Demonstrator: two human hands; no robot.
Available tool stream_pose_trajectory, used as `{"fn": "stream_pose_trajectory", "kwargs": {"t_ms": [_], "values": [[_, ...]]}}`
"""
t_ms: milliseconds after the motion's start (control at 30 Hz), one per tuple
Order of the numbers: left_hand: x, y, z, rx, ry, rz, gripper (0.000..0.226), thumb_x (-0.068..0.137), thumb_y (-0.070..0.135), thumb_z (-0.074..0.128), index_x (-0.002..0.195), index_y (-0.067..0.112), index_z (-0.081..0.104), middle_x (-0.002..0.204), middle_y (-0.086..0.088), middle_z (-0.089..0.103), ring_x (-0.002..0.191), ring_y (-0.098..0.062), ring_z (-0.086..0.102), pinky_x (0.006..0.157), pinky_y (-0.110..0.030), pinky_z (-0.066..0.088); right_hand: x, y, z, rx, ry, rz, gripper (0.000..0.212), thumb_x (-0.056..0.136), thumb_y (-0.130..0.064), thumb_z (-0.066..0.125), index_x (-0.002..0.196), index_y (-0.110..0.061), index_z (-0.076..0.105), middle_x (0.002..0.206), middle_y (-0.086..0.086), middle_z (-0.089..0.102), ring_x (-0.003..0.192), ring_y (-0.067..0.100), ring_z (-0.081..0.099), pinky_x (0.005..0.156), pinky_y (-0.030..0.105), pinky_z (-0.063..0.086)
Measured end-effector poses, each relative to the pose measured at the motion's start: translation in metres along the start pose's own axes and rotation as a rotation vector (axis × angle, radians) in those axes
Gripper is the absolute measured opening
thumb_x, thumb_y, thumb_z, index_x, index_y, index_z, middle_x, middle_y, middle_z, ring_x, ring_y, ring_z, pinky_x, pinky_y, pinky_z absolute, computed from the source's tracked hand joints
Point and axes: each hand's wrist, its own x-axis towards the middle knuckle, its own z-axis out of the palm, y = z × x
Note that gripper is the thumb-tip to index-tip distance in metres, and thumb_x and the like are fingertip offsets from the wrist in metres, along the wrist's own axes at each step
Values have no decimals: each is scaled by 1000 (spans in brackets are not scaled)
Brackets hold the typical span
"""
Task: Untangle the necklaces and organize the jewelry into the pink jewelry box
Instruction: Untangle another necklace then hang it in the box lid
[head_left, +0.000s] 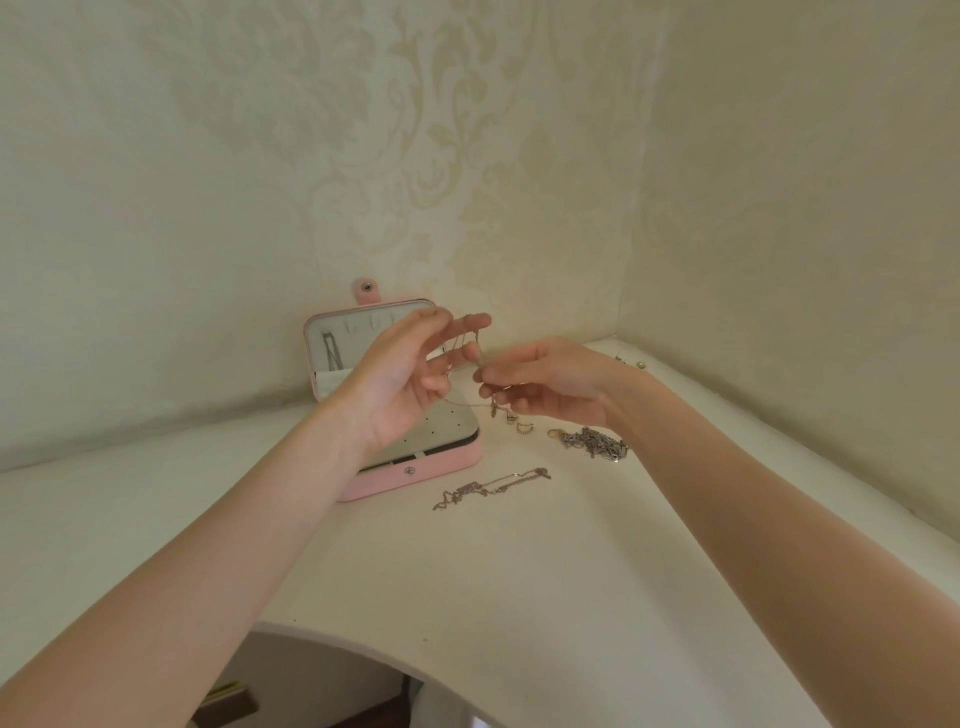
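Cream wallpaper (415, 156) with a pale damask pattern covers the two walls that meet in the far right corner, above a white table (467, 571) with a curved near edge. No brand, label or writing can be read anywhere. Against the far wall stands the pink jewelry box (415, 480), its lid open and upright, with a snap tab on top. Both hands are raised above the box. The left hand (400, 384) has its fingers spread and a thin gold necklace (467, 402) hangs looped over them. The right hand (540, 382) pinches the same chain with its fingertips. On the table, right of the box, lie a tangled chain (491, 487), a silver chain pile (595, 442) and small rings (524, 427).
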Motion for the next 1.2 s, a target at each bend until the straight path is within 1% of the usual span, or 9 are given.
{"fn": "stream_pose_trajectory", "kwargs": {"t_ms": [133, 267, 467, 600, 700, 867, 1000, 1133, 1200], "values": [[2, 2, -6, -89, -73, -77, 13, 95, 9, 45, 83, 14, 46, 115, -5, 67, 78, -13, 68, 27, -10, 31, 0, 0, -3, -7, 68, -1, 5, 85, -3, 64, 87, -4, 68, 69, 4, 65, 50, 7, 53, 47, 14, 42], [1, 4, -9, -33, -73, -89, 9, 92, 4, 49, 93, 12, 50, 116, -1, 67, 90, -13, 68, 31, -9, 35, 1, 0, -6, -35, 157, -11, 3, 85, -4, 65, 85, -5, 67, 62, 2, 60, 47, 8, 51, 42, 14, 37], [2, -2, -12, 61, 143, -55, 17, 89, -5, 49, 87, 10, 54, 85, -5, 71, 59, -9, 62, 39, -13, 41, 4, 0, -3, -144, 257, 24, 6, 86, -7, 58, 80, -8, 58, 63, 4, 55, 43, 11, 47, 39, 17, 35], [1, -6, -8, 156, 194, -46, 20, 88, -8, 49, 88, 11, 56, 83, -4, 69, 62, -11, 57, 37, -13, 37, 6, 4, 2, -301, 308, 28, 6, 88, -8, 52, 83, -9, 55, 59, 4, 52, 35, 8, 39, 36, 17, 28], [1, -5, -4, 157, 182, -27, 22, 88, -10, 48, 90, 10, 58, 84, -3, 68, 62, -10, 58, 36, -13, 35, 8, 6, 3, -332, 316, 2, 4, 90, -8, 52, 86, -9, 53, 55, 4, 51, 32, 7, 35, 34, 15, 26], [5, -2, -10, 71, 285, -28, 26, 87, -12, 43, 84, 8, 58, 79, -5, 63, 47, -6, 55, 34, -11, 34, 10, 6, -3, -155, 369, -6, 9, 90, -7, 55, 99, -5, 58, 61, 3, 52, 36, 7, 42, 38, 16, 33], [7, -6, -15, 100, 386, -7, 29, 87, -13, 36, 81, 7, 56, 74, -6, 57, 40, -4, 49, 34, -11, 33, 7, 1, -7, 91, 339, -2, 11, 86, -6, 63, 97, -6, 60, 62, 1, 44, 38, 8, 39, 37, 17, 30], [10, -7, -19, 169, 414, 45, 33, 86, -15, 34, 80, 9, 56, 75, -5, 58, 36, -1, 47, 33, -12, 33, 2, 2, -10, -192, 290, 44, 21, 81, -9, 71, 99, 0, 65, 59, -1, 39, 39, 8, 36, 39, 17, 29], [10, -7, -20, 197, 410, 64, 33, 85, -16, 36, 79, 10, 56, 77, -5, 61, 36, -1, 47, 33, -12, 33, 2, 3, -11, -288, 306, 47, 16, 82, -7, 68, 96, 0, 65, 52, -3, 39, 37, 7, 37, 38, 16, 30]]}}
